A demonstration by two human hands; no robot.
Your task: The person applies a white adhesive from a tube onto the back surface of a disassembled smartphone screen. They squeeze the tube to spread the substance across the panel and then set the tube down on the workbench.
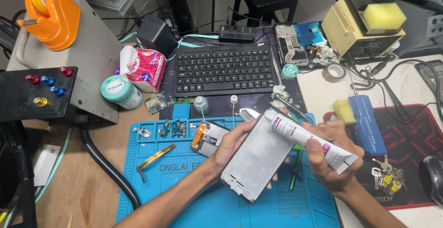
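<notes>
cluttered repair bench, wood top w/ a blue silicone work mat (152, 186) in the middle. over the mat we hold a phone frame (256, 159), grey back plate facing up, tilted, its top end toward the keyboard. our left hand (230, 145) is wrapped round the frame's left edge, fingers curled under it, thumb on the rim – closed grip, not wide. our right hand (330, 156) is clamped on a white glue tube (309, 138) w/ purple print, thumb pressed on top, fingers under; tube lies slanted, nozzle end right at the frame's top corner – touching or just above, can't tell.

counts: 1 frame, 1 tube in hand. 1 phone board w/ orange flex (207, 138) lies on the mat just left of the frame. 2 small dropper bottles (201, 104) stand at the mat's far edge. 1 black keyboard (225, 69) behind. 2 yellow sponges (344, 111) to the right, 1 blue tool (367, 124) beside the nearer one.
</notes>
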